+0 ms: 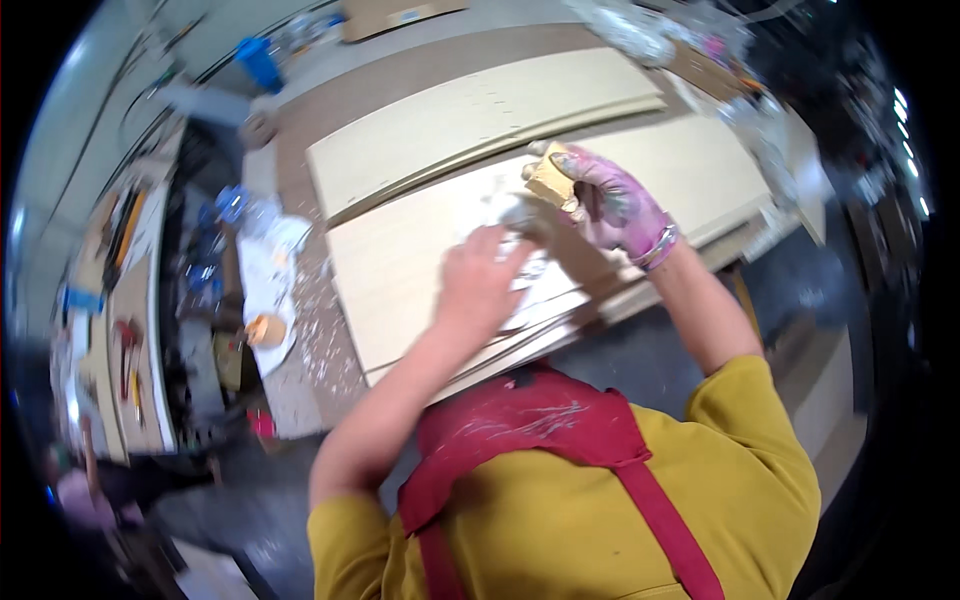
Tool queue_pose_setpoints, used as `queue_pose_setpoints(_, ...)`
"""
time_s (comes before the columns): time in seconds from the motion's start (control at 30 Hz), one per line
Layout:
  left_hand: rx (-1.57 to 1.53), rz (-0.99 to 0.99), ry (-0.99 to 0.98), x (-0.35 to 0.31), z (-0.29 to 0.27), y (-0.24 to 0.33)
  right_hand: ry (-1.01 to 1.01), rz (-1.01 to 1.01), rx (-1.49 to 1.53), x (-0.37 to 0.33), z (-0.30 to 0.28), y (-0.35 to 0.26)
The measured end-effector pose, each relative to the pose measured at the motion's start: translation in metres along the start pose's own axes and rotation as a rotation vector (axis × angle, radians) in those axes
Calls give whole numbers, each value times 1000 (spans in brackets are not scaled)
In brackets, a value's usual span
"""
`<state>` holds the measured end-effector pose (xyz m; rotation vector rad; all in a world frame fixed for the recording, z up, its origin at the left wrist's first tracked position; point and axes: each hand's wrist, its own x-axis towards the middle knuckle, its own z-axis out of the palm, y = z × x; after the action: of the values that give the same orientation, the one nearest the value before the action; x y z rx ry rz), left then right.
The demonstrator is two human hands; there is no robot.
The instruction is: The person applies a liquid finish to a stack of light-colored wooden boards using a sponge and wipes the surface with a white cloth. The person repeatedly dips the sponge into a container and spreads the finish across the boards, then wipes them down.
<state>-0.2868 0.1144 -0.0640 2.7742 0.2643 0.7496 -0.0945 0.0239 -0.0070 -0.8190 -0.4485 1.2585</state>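
My right hand (622, 212), in a stained pink glove, is closed around a yellow sponge block (551, 181) and holds it over the pale boards. My bare left hand (482, 278) rests on a bright white patch (520, 305) of the near board (385, 290), thumb apart from the fingers. Whether that patch is a sheet or a coating I cannot tell. A blurred greyish shape lies at its fingertips. Beyond it sits a second stack of pale boards (420, 130).
White flecks cover the brown tabletop (335, 350) at left. A white cloth (272, 300) bears an orange-tan piece (266, 331). Clear plastic wrap (625, 35) lies at the far right, a blue cup (260, 64) at the far left. Another person (95, 490) is at lower left.
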Motion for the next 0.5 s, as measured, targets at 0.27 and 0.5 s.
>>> queue_pose_setpoints(0.27,-58,-313,-137,-2,10,26,-1029,-102,-996,89,136,80)
queue_pose_setpoints(0.5,-391,-512,-120,4,1,28,-1527,7,-1177,114,183,162)
